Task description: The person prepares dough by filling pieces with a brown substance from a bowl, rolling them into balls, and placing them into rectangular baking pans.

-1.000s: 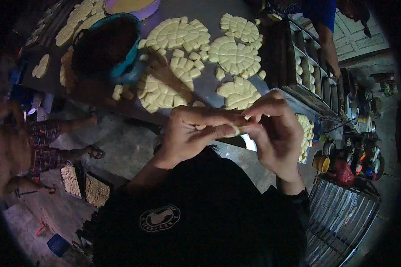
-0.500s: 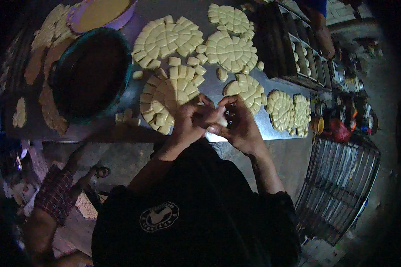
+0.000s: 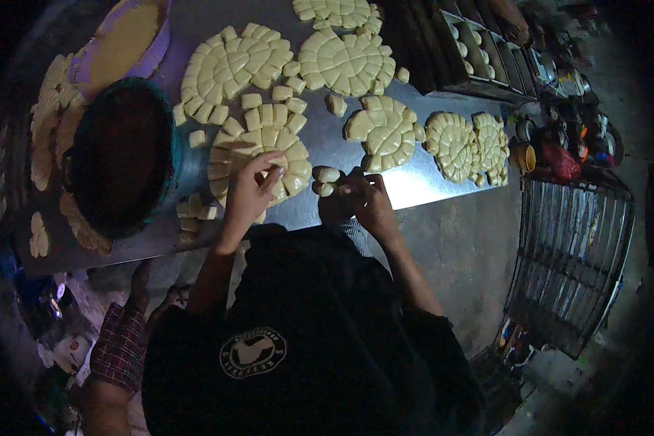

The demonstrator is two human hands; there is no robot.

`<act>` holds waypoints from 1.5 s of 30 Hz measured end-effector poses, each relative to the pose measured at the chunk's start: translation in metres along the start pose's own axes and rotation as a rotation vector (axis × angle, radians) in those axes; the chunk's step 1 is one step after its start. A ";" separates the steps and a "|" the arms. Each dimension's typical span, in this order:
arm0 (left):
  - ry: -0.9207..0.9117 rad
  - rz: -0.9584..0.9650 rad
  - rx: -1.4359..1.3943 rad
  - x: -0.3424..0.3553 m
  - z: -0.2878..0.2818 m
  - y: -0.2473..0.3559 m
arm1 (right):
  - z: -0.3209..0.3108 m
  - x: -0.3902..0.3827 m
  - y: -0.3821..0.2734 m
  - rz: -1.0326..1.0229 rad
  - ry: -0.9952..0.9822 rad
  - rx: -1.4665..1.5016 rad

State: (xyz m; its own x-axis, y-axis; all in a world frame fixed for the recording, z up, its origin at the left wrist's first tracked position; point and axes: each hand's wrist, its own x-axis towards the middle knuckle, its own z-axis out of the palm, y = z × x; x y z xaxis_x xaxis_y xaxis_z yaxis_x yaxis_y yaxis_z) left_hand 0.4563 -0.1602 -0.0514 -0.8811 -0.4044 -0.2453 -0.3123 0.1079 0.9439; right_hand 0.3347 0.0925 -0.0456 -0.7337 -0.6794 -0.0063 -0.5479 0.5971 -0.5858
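My left hand [image 3: 251, 190] reaches over the near edge of a scored round of pale dough pieces [image 3: 269, 134], thumb and fingers bent and a little apart at its surface. Whether a piece is between the fingertips is hard to see. My right hand [image 3: 374, 207] is just above the table's near edge, fingers curled loosely and apart, with nothing visible in them. Left of its fingertips, two small dough pieces [image 3: 328, 175] lie close together on the metal table [image 3: 301, 211]. Another scored dough round [image 3: 385, 134] lies beyond the right hand.
More cut dough rounds [image 3: 232, 69] cover the table's far part. On the left stand a dark green-rimmed tub [image 3: 171, 145] and a purple basin [image 3: 160, 51]. A wooden tray rack [image 3: 479, 54] holds dough pieces at far right. A metal rack [image 3: 570, 254] stands right; a co-worker's checked sleeve [image 3: 116, 345] shows lower left.
My hands, together around something half a second ago, have come apart: the left onto the dough round, the right toward the table edge. Two dough pieces now lie between them. The view has shifted.
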 end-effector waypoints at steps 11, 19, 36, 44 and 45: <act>0.386 0.257 0.277 -0.028 0.072 0.061 | 0.028 0.186 0.042 0.017 0.237 -0.337; 0.760 0.178 0.167 -0.054 0.119 0.099 | 0.004 0.139 -0.007 -0.172 -0.245 1.103; 0.600 1.290 -0.227 -0.060 0.003 0.089 | -0.065 0.077 -0.219 -0.459 -0.753 1.140; 1.051 0.971 -0.833 -0.012 -0.097 0.092 | 0.014 0.190 -0.322 -0.114 -1.011 1.266; 1.038 0.836 -0.793 -0.015 -0.106 0.083 | 0.038 0.224 -0.332 -0.397 -0.799 1.010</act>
State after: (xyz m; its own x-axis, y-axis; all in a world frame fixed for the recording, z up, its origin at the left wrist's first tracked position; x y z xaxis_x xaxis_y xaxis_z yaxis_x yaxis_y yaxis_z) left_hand 0.4816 -0.2410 0.0539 0.0270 -0.9428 0.3324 0.6831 0.2602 0.6824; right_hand 0.3674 -0.2744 0.1173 0.0270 -0.9989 0.0380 0.1205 -0.0345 -0.9921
